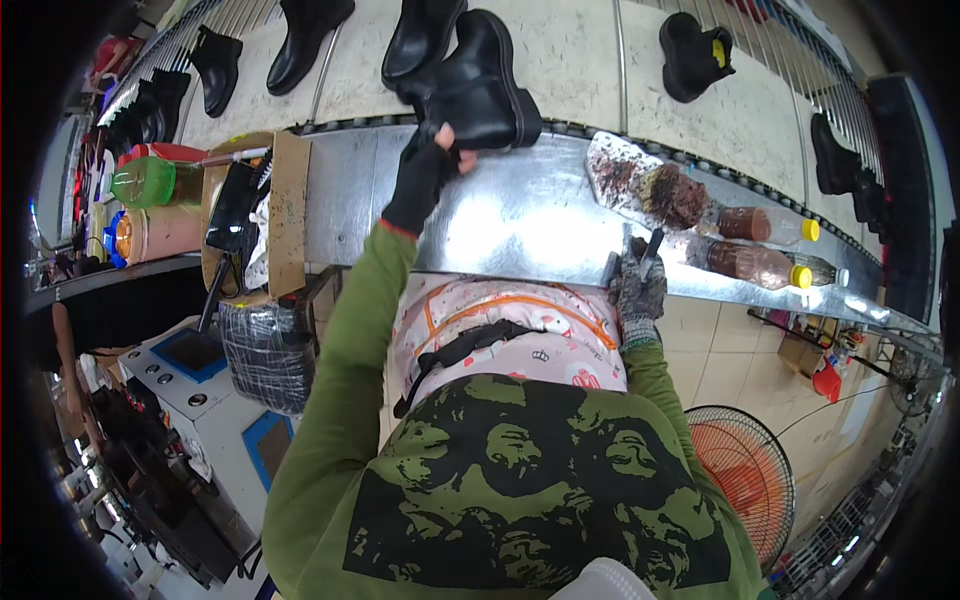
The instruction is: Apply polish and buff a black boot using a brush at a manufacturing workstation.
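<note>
Over the far edge of the metal ledge, my left hand (425,180), in a black glove with bare fingertips, is closed on the upper part of a black ankle boot (475,85). The boot tilts, its heel toward the right, and overlaps another black boot (415,40) behind it. My right hand (640,285), in a dark grey work glove, is at the ledge's near edge with fingers apart. Beyond it lies a stained white cloth (612,175) with a dark brown clump (675,195). Brown-filled bottles with yellow caps, such as this bottle (745,262), lie to its right.
A pale conveyor (570,50) carries more black boots, including a boot (697,58) at right. An open cardboard box (290,205) stands on the ledge's left, near a green container (145,183). A floor fan (745,470) stands at lower right, and a white machine (165,390) at left.
</note>
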The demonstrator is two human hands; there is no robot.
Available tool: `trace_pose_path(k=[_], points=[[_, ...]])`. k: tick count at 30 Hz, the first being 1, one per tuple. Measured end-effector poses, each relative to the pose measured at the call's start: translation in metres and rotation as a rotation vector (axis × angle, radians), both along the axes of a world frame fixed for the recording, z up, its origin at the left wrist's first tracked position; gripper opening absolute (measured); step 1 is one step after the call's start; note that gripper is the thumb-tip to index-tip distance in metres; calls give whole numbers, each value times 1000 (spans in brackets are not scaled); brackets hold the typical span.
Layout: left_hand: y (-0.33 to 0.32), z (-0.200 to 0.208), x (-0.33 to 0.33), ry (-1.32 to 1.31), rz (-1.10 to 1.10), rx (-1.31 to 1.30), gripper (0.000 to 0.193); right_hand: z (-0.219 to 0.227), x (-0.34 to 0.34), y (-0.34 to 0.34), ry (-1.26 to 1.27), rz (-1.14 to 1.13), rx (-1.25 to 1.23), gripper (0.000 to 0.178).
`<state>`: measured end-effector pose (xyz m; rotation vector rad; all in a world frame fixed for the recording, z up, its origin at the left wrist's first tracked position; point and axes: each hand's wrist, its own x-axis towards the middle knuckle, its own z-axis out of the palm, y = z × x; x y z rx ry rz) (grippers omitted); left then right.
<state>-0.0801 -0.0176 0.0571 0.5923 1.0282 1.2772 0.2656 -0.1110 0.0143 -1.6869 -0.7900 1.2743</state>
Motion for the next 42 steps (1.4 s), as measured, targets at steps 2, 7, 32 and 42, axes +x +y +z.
trace_pose_path(k=[2,7,32,42], points=[[58,2,0,150,-3,36,39,-3,4,1,-150,40,-66,29],[175,6,12,593,-18,172,44,12,-3,-4,-79,-10,-13,28],[211,-31,-86,1445,80,-100,79,24,-9,2,-18,-28,-106,28],[175,-14,-68,1703,55,-152,96,17,-7,-1,-43,-17,-48,25]])
